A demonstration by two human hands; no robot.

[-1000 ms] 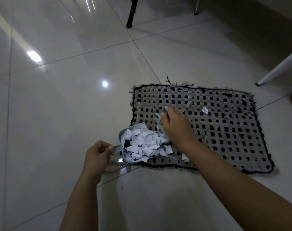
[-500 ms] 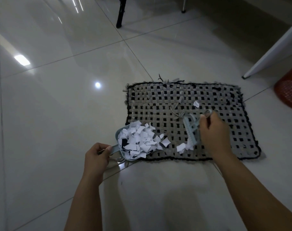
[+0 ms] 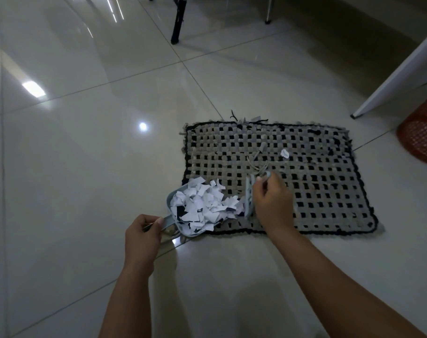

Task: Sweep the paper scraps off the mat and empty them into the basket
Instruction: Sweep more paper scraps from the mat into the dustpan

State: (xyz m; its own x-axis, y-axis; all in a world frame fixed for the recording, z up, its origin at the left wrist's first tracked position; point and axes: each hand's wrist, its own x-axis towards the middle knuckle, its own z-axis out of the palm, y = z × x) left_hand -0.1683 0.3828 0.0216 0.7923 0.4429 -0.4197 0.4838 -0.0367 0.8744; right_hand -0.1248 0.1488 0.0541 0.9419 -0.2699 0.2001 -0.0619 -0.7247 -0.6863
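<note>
A grey and black woven mat (image 3: pixel 312 181) lies on the tiled floor. A pale blue dustpan (image 3: pixel 171 200) rests on the mat's near left corner, heaped with white paper scraps (image 3: pixel 202 207). My left hand (image 3: pixel 141 236) grips the dustpan's handle. My right hand (image 3: pixel 272 203) holds a small pale blue brush (image 3: pixel 249 196) upright against the right side of the heap. One stray scrap (image 3: pixel 284 153) lies farther back on the mat. The red mesh basket (image 3: pixel 422 132) stands at the right edge of the view, partly cut off.
A white slanted furniture leg (image 3: pixel 388 81) comes down behind the basket. A black chair leg (image 3: pixel 179 20) and a metal leg (image 3: pixel 268 11) stand at the back. Glossy floor tiles (image 3: pixel 73 167) spread to the left and front.
My right hand swept the brush leftward across the mat, pushing loose scraps from the mat's middle front up against the heap in the dustpan. My left hand and the dustpan stayed put.
</note>
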